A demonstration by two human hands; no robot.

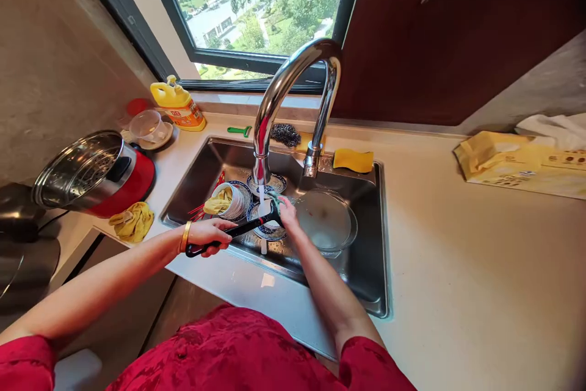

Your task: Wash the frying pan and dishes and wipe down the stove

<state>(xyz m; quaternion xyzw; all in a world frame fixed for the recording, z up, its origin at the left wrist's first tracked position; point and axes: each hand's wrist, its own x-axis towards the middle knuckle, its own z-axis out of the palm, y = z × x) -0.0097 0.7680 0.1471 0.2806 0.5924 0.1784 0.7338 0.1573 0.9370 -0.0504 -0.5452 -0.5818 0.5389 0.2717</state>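
Observation:
My left hand (211, 237) is wrapped round the handle of a long black cooking utensil (247, 227) with a red ring near its far end. Its exact kind is unclear, as its head is partly covered. In my right hand (287, 213) is a green scouring pad (274, 197), pressed against the utensil's head. Water runs from the faucet (262, 172) at this spot. Below lie blue-patterned plates (277, 182) in the sink (366, 257). Left of them, a stack of white bowls (235, 200) lies tilted with a yellow cloth (218, 202) in its mouth.
A large glass lid or bowl (326, 220) fills the sink's right part; red chopsticks (196, 213) lie left. Behind are a green peeler (238, 131), steel wool (285, 134) and yellow sponge (353, 160). A steamer pot (121, 177) and detergent jug (180, 107) stand left, tissues (526, 162) right.

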